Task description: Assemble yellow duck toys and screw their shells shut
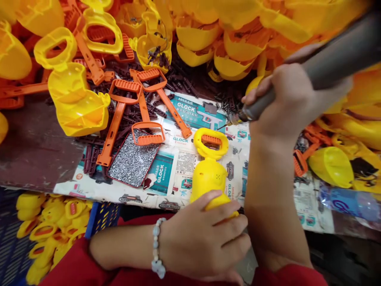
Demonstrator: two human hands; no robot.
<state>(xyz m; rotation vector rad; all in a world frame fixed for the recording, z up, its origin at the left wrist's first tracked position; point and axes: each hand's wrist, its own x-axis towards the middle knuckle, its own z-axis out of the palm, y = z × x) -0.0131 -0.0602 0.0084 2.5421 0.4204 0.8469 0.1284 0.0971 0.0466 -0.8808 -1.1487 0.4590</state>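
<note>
My left hand (205,234), with a beaded bracelet at its wrist, is closed over the lower part of a yellow plastic duck-like toy (210,174). The toy lies with its ring handle (198,143) pointing away from me, and an orange grip shows inside the ring. Wrapped round a dark grey power screwdriver (263,105) is my right hand (288,95). The screwdriver's thin bit slants down to the left, its tip close to the top of the ring; whether it touches cannot be made out. To the left, a shallow tray (133,161) holds small silver screws.
Orange handle pieces (117,119) and dark brown plastic parts (92,159) lie left of the toy. An open yellow shell (79,99) sits farther left. Yellow shells (196,37) are piled behind. A blue crate (98,218) holds yellow toys below the table edge. A plastic bottle (351,202) lies right.
</note>
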